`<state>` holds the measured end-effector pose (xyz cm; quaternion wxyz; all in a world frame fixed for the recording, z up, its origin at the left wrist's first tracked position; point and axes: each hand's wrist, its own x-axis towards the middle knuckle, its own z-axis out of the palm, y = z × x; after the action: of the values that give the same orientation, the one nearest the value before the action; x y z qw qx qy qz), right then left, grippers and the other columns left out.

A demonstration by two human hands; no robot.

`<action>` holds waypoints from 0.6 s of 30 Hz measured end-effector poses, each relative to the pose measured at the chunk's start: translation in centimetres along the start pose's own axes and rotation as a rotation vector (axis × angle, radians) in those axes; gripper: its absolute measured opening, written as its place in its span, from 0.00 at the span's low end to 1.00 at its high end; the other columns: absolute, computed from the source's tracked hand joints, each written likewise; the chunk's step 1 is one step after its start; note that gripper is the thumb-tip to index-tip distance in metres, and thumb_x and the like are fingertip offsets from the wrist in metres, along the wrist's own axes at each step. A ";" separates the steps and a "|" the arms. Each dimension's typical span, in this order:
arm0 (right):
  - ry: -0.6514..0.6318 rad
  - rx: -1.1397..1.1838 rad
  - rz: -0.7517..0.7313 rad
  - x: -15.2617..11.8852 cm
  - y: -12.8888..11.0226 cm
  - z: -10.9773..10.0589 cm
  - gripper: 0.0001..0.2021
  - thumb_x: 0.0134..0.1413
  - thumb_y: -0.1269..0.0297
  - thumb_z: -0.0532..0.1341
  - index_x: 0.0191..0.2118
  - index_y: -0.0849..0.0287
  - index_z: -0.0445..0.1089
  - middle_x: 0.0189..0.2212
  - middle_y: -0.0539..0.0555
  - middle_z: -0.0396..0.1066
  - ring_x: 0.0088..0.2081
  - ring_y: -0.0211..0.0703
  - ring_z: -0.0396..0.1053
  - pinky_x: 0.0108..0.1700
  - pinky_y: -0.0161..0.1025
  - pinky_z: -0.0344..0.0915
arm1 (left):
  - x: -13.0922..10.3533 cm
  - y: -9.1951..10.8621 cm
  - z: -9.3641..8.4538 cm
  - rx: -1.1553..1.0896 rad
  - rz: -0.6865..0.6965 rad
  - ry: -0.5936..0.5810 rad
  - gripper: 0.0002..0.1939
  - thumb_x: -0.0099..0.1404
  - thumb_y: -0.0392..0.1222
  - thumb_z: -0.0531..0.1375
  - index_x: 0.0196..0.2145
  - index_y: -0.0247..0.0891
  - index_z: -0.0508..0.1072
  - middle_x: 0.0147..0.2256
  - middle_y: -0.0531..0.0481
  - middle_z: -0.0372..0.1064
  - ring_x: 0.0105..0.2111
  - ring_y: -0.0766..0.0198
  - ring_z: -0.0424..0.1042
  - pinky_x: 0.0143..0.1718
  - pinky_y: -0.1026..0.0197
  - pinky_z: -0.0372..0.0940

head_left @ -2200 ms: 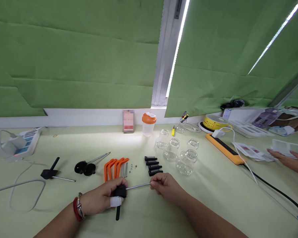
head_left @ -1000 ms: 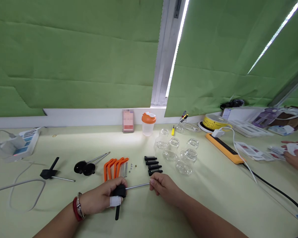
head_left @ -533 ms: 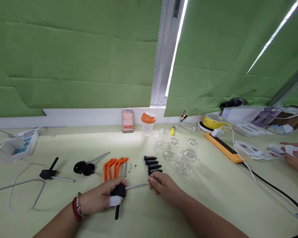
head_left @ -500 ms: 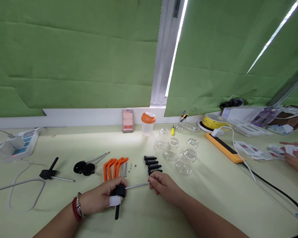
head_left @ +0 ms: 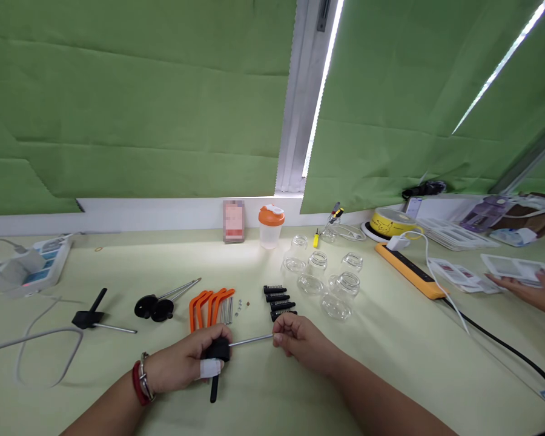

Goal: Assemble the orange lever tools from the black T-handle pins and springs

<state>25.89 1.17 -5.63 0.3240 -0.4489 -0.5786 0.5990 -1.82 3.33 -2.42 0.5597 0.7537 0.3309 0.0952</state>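
My left hand (head_left: 179, 362), with white tape round a finger, is closed around a black plastic piece (head_left: 218, 350). A thin metal rod (head_left: 252, 340) runs from this piece to the right, and a black arm (head_left: 214, 389) sticks out below it. At the rod's far end the fingertips of my right hand (head_left: 304, 344) are pinched; anything small between them is hidden. Orange bent handles (head_left: 208, 306) lie just beyond my left hand, with metal pins (head_left: 227, 310) and tiny nuts (head_left: 240, 307) beside them. Several black spring parts (head_left: 277, 298) lie beyond my right hand.
Upturned glass jars (head_left: 318, 275) stand right of centre. Two black discs with rods (head_left: 163, 309) and another rodded black piece (head_left: 88, 319) lie left. An orange power strip (head_left: 409, 270) lies right, near a co-worker's hands (head_left: 538, 293) holding a white tray (head_left: 513, 266).
My hands and the rod are almost unmoved. At the right, the co-worker's hands hold a white tray where printed cards were before.
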 end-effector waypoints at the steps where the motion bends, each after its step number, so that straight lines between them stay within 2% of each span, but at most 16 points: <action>1: 0.001 -0.004 -0.002 0.0 0.0 0.0 0.07 0.52 0.62 0.59 0.33 0.59 0.63 0.28 0.48 0.66 0.23 0.31 0.58 0.26 0.31 0.55 | 0.0 0.0 0.0 -0.003 0.002 0.000 0.15 0.60 0.50 0.57 0.41 0.42 0.62 0.32 0.55 0.56 0.30 0.65 0.55 0.32 0.65 0.58; 13: 0.014 -0.091 0.011 -0.4 -0.8 0.2 0.10 0.55 0.58 0.56 0.30 0.59 0.64 0.28 0.50 0.66 0.23 0.32 0.58 0.25 0.30 0.54 | 0.1 0.1 -0.1 -0.002 -0.015 0.000 0.13 0.60 0.48 0.57 0.41 0.42 0.61 0.33 0.55 0.55 0.31 0.65 0.54 0.33 0.64 0.57; 18: 0.014 -0.162 0.022 -0.5 -1.3 0.2 0.12 0.58 0.58 0.54 0.28 0.60 0.65 0.20 0.47 0.60 0.22 0.32 0.55 0.24 0.30 0.51 | 0.0 0.1 0.0 -0.008 -0.007 0.000 0.12 0.60 0.47 0.57 0.40 0.41 0.62 0.32 0.55 0.55 0.31 0.65 0.54 0.32 0.65 0.56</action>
<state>25.75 0.75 -4.29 0.2839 -0.4841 -0.6180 0.5506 -1.78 3.37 -2.31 0.5630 0.7503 0.3332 0.0946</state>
